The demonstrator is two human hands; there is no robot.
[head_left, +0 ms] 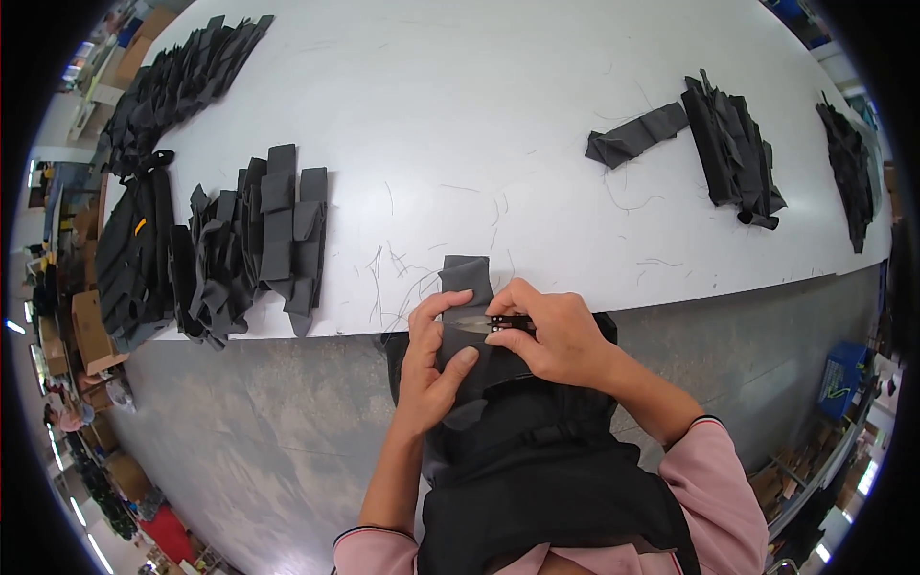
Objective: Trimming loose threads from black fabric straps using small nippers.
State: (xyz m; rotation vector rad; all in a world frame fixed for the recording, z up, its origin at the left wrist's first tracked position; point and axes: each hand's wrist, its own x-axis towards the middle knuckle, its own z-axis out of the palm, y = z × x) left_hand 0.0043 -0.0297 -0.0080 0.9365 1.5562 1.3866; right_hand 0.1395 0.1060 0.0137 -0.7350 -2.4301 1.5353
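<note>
At the table's near edge my left hand is closed on a dark grey fabric strip, thumb and fingers along its sides. The strip's far end rests on the table and its near end hangs toward my lap. My right hand grips a pair of thread snips with a dark handle. Their pointed metal blades lie across the strip, pointing left toward my left fingers. Whether the blades touch a thread is too small to tell.
Loose thread ends lie scattered on the white table. Stacks of dark fabric pieces stand at left, beside a black bag-like item. A single folded strip touches another stack at right. A dark bundle lies farther right.
</note>
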